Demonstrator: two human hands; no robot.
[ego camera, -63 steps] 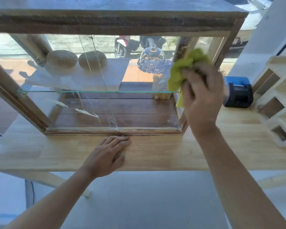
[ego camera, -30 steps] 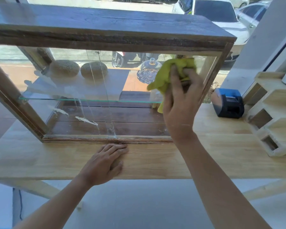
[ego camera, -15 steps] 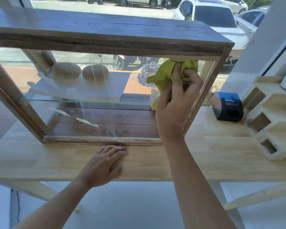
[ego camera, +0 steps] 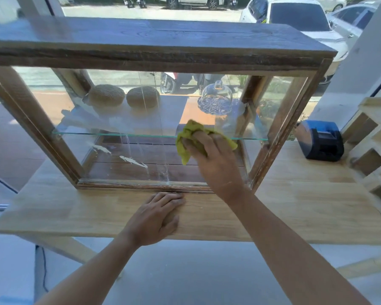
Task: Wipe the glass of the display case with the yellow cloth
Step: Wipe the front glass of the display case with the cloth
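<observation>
A wooden display case (ego camera: 154, 56) with a glass front (ego camera: 110, 119) stands on a light wooden counter (ego camera: 295, 194). My right hand (ego camera: 216, 164) grips the bunched yellow cloth (ego camera: 186, 139) and presses it against the front glass right of centre, level with the inner glass shelf (ego camera: 110, 133). My left hand (ego camera: 156, 219) lies flat on the counter just in front of the case's bottom frame. White smears (ego camera: 132, 160) show on the lower glass left of the cloth.
Inside the case sit two round woven pads (ego camera: 106, 95) and a glass dome (ego camera: 216, 97). A blue and black device (ego camera: 321, 142) stands on the counter right of the case, beside a pale wooden rack (ego camera: 374, 155). Cars are parked outside the window.
My right hand has slid the cloth down from the upper right corner of the glass to the middle height and a little left. My left hand stayed put on the counter.
</observation>
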